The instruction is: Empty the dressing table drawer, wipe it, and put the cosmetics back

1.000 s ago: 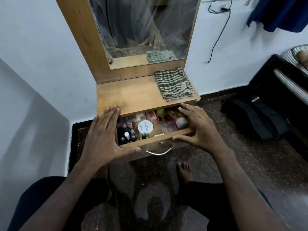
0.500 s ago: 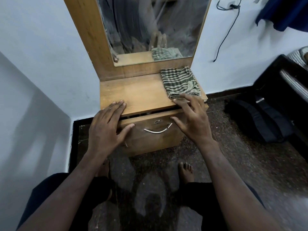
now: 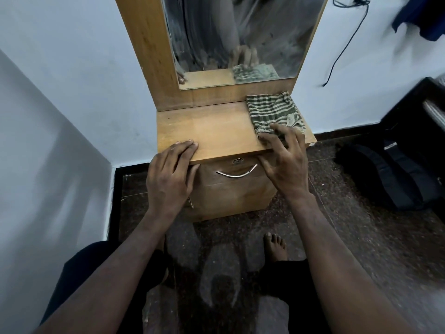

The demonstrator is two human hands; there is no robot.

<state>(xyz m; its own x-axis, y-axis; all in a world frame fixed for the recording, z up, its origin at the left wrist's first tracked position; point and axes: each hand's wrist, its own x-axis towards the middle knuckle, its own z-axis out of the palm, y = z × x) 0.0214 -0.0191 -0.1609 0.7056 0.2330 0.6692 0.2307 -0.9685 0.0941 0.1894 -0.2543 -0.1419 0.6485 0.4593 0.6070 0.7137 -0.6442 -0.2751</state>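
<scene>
Drawer (image 3: 231, 186) shut. Right hand (image 3: 284, 162) nearer cloth (image 3: 274, 114): spread fingertips on near edge, seemingly not gripping. Left hand (image 3: 171, 174) flat, fingers together.

the drawer (image 3: 231, 186) is brown wood and pushed shut, at 6 o'clock under the dressing table top (image 3: 212, 131); a curved silver handle (image 3: 237, 174) sits on its front, with a small round lock (image 3: 238, 161) at 12 o'clock from it; a green and white checked cloth (image 3: 272, 112) lies crumpled flat on the top's far right corner.

Black bag (image 3: 385, 179) on floor; cable (image 3: 346, 44) on wall.
</scene>
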